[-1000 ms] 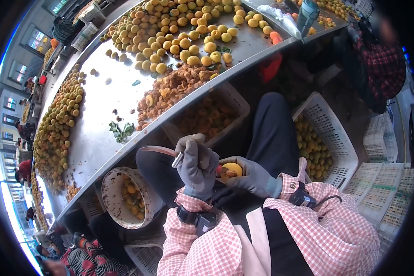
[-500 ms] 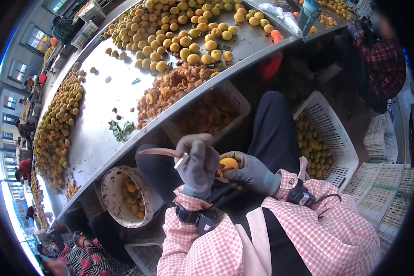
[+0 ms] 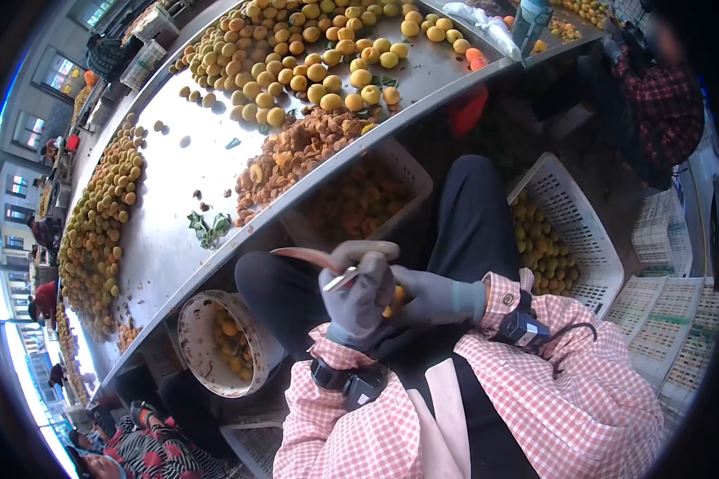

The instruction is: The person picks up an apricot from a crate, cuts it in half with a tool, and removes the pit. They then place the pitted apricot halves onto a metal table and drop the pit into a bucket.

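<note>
My left hand (image 3: 358, 295), in a grey glove, is closed around a knife-like tool with a curved pink handle (image 3: 307, 255). A short shiny metal part (image 3: 343, 279) shows at its fingers; whether a blade extends beyond is hidden. My right hand (image 3: 431, 295), also gloved in grey, is closed around an apricot (image 3: 395, 302), of which only a yellow-orange patch shows between the two hands. The hands touch above my lap. Below left stands a white bucket (image 3: 208, 363) with apricot pieces in it.
A metal table (image 3: 176, 172) carries heaps of whole apricots (image 3: 295, 56) and a brown-orange pile of pits or scraps (image 3: 295, 156). A crate of apricots (image 3: 587, 247) stands at my right; another crate (image 3: 411, 172) sits under the table edge. Co-workers sit right and lower left.
My right hand and the apricot have come left against my left hand, covering most of the fruit. The pink-handled tool has shifted right and turned slightly.
</note>
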`<act>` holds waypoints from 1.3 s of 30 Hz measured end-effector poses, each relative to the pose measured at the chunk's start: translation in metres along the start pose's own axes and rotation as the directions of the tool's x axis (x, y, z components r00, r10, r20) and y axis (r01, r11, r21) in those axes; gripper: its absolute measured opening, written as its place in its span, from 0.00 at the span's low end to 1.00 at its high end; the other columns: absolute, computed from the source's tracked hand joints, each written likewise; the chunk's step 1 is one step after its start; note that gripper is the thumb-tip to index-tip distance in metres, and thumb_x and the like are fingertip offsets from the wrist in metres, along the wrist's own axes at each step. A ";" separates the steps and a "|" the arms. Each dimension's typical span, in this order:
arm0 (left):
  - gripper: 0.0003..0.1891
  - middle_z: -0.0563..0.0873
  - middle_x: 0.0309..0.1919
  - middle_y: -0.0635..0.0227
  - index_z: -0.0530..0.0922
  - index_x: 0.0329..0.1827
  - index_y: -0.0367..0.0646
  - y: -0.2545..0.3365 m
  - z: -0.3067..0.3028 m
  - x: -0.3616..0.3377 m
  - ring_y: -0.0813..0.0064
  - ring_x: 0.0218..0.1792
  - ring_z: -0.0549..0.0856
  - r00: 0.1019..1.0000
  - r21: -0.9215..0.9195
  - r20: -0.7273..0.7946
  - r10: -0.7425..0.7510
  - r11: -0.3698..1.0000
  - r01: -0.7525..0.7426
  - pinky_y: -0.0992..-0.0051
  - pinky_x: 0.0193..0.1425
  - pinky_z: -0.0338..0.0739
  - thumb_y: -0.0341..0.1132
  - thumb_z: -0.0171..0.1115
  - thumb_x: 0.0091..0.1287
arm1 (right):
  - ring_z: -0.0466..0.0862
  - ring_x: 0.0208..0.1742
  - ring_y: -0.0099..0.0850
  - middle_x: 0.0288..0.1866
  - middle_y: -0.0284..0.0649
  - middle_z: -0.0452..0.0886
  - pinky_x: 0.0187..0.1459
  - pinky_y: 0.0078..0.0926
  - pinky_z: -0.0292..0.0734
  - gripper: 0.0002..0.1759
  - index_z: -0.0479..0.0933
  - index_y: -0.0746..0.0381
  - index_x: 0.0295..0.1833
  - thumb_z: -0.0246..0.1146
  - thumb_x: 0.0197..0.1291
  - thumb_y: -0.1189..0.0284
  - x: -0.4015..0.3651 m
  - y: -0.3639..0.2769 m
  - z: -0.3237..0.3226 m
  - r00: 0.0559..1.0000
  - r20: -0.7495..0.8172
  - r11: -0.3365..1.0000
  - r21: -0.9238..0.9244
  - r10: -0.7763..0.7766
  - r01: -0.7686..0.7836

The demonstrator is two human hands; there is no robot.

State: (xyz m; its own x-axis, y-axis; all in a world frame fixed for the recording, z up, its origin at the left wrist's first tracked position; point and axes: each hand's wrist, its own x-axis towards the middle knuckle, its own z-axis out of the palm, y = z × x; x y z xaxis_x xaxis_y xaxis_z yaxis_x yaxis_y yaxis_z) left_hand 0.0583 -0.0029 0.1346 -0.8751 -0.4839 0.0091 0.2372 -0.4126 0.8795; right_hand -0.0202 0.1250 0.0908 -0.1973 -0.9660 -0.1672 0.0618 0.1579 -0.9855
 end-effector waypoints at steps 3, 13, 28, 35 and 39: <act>0.09 0.66 0.13 0.76 0.75 0.42 0.40 0.005 -0.002 0.013 0.85 0.11 0.60 0.986 -0.117 -0.045 0.160 0.980 -0.164 0.81 0.16 0.57 0.38 0.54 0.73 | 0.77 0.50 0.27 0.50 0.40 0.77 0.53 0.25 0.73 0.24 0.67 0.65 0.60 0.65 0.60 0.72 -0.006 -0.039 0.009 0.936 -0.101 0.782 0.583 0.338 -0.220; 0.12 0.76 0.18 0.74 0.79 0.42 0.34 0.005 0.004 -0.004 0.88 0.14 0.69 0.990 -0.022 0.097 -0.103 0.994 0.106 0.85 0.19 0.61 0.36 0.60 0.70 | 0.76 0.51 0.24 0.51 0.39 0.77 0.54 0.23 0.71 0.22 0.68 0.65 0.59 0.64 0.62 0.72 0.000 -0.014 -0.001 0.987 0.155 0.961 0.266 0.040 -0.080; 0.11 0.73 0.16 0.74 0.78 0.43 0.33 0.009 -0.004 -0.001 0.89 0.14 0.66 0.998 -0.099 0.033 -0.045 0.994 0.048 0.84 0.18 0.59 0.35 0.58 0.71 | 0.78 0.49 0.25 0.50 0.39 0.77 0.52 0.22 0.73 0.19 0.68 0.64 0.60 0.59 0.67 0.69 0.000 -0.009 0.010 0.999 -0.020 0.983 0.178 0.037 -0.032; 0.10 0.75 0.16 0.74 0.79 0.38 0.35 0.010 0.007 -0.004 0.88 0.13 0.68 0.979 0.192 0.109 -0.174 0.970 0.151 0.85 0.17 0.59 0.35 0.59 0.69 | 0.78 0.50 0.24 0.51 0.38 0.78 0.54 0.22 0.73 0.17 0.70 0.64 0.58 0.59 0.66 0.72 0.010 -0.002 0.005 0.952 0.302 0.978 0.174 0.055 -0.112; 0.11 0.73 0.15 0.76 0.78 0.40 0.35 0.010 -0.011 0.006 0.88 0.13 0.67 1.000 0.016 0.022 -0.016 1.000 0.016 0.85 0.18 0.59 0.37 0.57 0.71 | 0.77 0.50 0.24 0.50 0.39 0.76 0.55 0.21 0.72 0.21 0.66 0.62 0.61 0.61 0.64 0.71 0.000 -0.023 0.015 0.982 -0.041 0.971 0.163 0.187 -0.178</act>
State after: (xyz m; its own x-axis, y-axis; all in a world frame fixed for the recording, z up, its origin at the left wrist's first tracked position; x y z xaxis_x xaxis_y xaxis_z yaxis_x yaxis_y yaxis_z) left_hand 0.0599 -0.0182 0.1383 -0.8880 -0.4598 0.0052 0.2162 -0.4076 0.8872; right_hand -0.0071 0.1180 0.1134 -0.2222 -0.9102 -0.3494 0.2543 0.2918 -0.9220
